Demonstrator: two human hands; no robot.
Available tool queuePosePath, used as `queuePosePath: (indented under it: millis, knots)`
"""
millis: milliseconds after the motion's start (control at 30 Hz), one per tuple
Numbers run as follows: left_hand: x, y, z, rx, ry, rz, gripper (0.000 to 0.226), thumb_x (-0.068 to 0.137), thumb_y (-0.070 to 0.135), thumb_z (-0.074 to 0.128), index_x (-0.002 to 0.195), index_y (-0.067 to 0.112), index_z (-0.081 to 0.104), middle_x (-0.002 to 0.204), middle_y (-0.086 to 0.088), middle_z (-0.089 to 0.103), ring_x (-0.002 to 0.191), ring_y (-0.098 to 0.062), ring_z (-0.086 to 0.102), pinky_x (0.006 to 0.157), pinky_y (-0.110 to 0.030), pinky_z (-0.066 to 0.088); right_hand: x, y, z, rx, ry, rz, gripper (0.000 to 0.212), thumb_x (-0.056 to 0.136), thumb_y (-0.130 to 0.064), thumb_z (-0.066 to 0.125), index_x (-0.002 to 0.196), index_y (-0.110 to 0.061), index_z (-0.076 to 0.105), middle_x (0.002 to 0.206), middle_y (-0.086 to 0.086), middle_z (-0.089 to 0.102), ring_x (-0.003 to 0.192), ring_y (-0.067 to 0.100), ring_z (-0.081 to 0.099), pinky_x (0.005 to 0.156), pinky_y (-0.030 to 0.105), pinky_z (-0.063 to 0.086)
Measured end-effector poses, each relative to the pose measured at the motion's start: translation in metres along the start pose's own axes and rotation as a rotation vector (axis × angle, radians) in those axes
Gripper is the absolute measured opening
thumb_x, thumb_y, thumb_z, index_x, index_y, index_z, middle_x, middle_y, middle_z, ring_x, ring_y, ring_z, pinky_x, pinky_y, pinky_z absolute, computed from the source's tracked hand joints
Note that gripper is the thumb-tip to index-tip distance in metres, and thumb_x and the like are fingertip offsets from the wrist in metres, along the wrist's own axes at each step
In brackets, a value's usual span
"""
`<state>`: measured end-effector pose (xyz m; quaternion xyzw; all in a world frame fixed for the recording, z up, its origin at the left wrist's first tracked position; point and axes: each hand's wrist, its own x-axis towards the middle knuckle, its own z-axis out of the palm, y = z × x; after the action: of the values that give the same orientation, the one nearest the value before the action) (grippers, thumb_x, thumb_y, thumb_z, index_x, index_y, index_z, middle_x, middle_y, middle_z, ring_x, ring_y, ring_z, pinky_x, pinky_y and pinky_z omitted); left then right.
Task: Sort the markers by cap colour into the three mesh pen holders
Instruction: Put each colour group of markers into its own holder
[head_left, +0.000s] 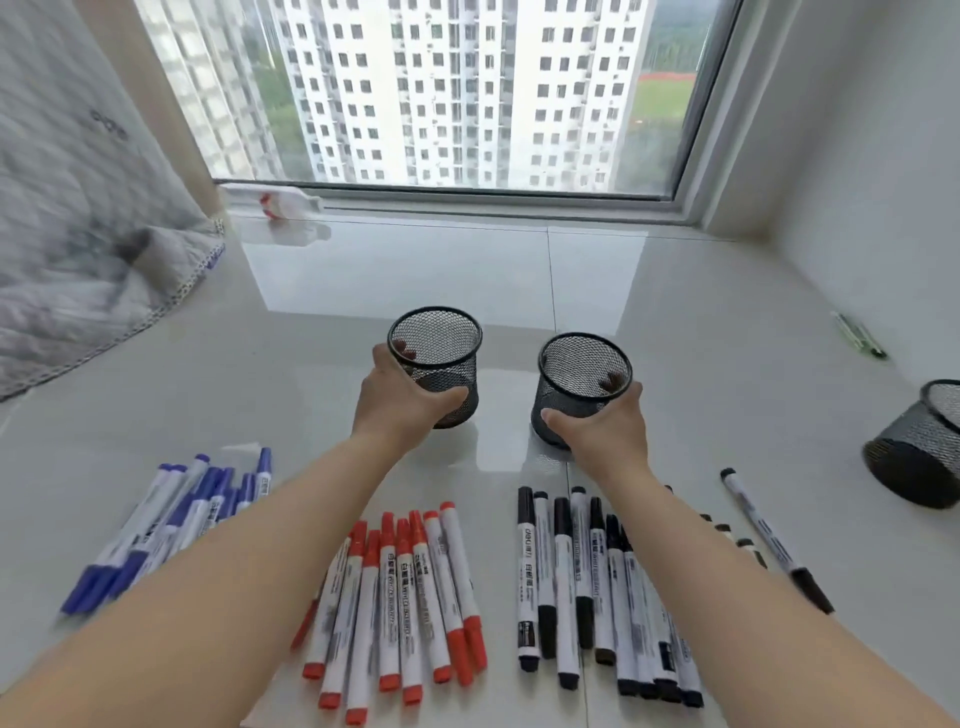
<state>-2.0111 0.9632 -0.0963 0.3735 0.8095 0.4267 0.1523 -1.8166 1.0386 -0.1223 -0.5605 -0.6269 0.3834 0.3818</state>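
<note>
Two black mesh pen holders stand upright on the pale sill. My left hand (400, 397) grips the left holder (441, 332), fingers curled round its wall. My right hand (602, 421) grips the right holder (576, 364) the same way. Both holders look empty. A third mesh holder (919, 457) lies tilted at the far right edge. Near me lie three groups of markers: several blue-capped ones (171, 525) on the left, several red-capped ones (400, 597) in the middle, several black-capped ones (587, 587) on the right. One black marker (774, 540) lies apart, further right.
A grey quilt (78, 249) is bunched at the left. A clear bottle with a red label (275, 205) lies by the window frame. A green pen-like object (857, 335) rests near the right wall. The window (441, 93) closes off the back.
</note>
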Motion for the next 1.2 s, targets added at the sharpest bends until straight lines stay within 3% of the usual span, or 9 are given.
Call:
queuePosePath:
  millis: [233,500,600,667,733,800,900,1033,1200]
  knots:
    - [0.023,-0.026,0.001,-0.002,-0.021,-0.064,0.075,0.061,0.036,0.082,0.116,0.013,0.037,0.116,-0.006,0.055,0.105,-0.023,0.053,0.078,-0.025,0.039,0.015,-0.003,0.031,-0.040,-0.059,-0.014,0.066,0.063,-0.031,0.081,0.104,-0.023,0.031,0.103,-0.006,0.048,0.093,0.014,0.046,0.079,0.026,0.037]
    - [0.019,-0.037,0.002,-0.011,-0.057,-0.069,0.077,0.063,0.035,0.081,0.121,0.014,0.034,0.119,-0.004,0.053,0.112,-0.025,0.051,0.085,-0.027,0.040,0.015,0.001,0.035,-0.079,-0.094,-0.029,0.067,0.066,-0.037,0.079,0.105,-0.023,0.027,0.109,-0.004,0.046,0.100,0.019,0.048,0.081,0.028,0.037]
    - [0.009,-0.033,0.000,-0.062,-0.086,-0.083,0.100,0.067,0.033,0.080,0.141,0.016,0.015,0.143,-0.006,0.031,0.132,-0.022,0.032,0.102,-0.030,0.031,0.015,0.001,0.029,-0.078,-0.166,-0.016,0.084,0.066,-0.037,0.081,0.128,-0.013,0.029,0.132,0.001,0.045,0.121,0.021,0.044,0.096,0.030,0.038]
    - [-0.004,-0.026,-0.002,-0.060,-0.025,-0.070,0.111,0.070,0.033,0.078,0.146,0.018,-0.001,0.150,-0.007,0.009,0.140,-0.020,0.013,0.110,-0.031,0.018,0.013,0.001,0.019,-0.058,-0.232,0.001,0.104,0.065,-0.036,0.082,0.143,-0.014,0.018,0.148,0.002,0.032,0.135,0.020,0.032,0.109,0.035,0.031]
    - [-0.021,-0.015,-0.003,-0.027,0.128,0.049,0.104,0.072,0.028,0.076,0.146,0.016,0.004,0.149,-0.010,0.007,0.138,-0.019,0.009,0.106,-0.025,0.013,0.009,0.004,0.004,-0.123,-0.258,0.000,0.108,0.068,-0.036,0.080,0.148,-0.016,0.010,0.152,0.004,0.024,0.140,0.020,0.024,0.113,0.037,0.025]
    - [-0.040,-0.001,-0.005,-0.010,0.287,0.225,0.086,0.072,0.016,0.073,0.140,0.009,0.022,0.142,-0.015,0.020,0.132,-0.025,0.018,0.104,-0.023,0.014,0.005,0.009,-0.016,-0.225,-0.232,-0.054,0.091,0.077,-0.030,0.073,0.146,-0.012,0.017,0.149,0.007,0.029,0.137,0.021,0.029,0.110,0.035,0.025]
    - [-0.063,0.018,0.001,-0.022,0.357,0.491,0.057,0.070,0.006,0.066,0.123,0.004,0.044,0.124,-0.015,0.039,0.115,-0.027,0.042,0.099,-0.031,0.034,-0.003,0.019,-0.051,-0.264,-0.097,-0.156,0.056,0.085,-0.015,0.060,0.136,-0.011,0.038,0.135,0.007,0.044,0.127,0.021,0.040,0.102,0.030,0.030]
    - [-0.088,0.033,0.028,0.006,0.080,0.612,0.038,0.078,0.008,0.060,0.115,0.011,0.051,0.108,-0.002,0.054,0.086,-0.009,0.059,0.073,-0.037,0.054,-0.012,0.041,-0.103,-0.233,0.178,-0.134,0.040,0.082,-0.010,0.056,0.122,-0.013,0.048,0.119,0.004,0.050,0.115,0.020,0.045,0.089,0.028,0.033]
    - [-0.101,0.048,0.079,0.270,-0.314,0.468,0.046,0.088,0.040,0.051,0.131,0.027,0.043,0.129,0.005,0.048,0.119,-0.013,0.047,0.094,-0.034,0.043,-0.014,0.073,-0.166,-0.190,0.565,0.060,0.043,0.079,-0.013,0.063,0.118,-0.003,0.046,0.116,0.015,0.049,0.111,0.030,0.044,0.090,0.038,0.037]
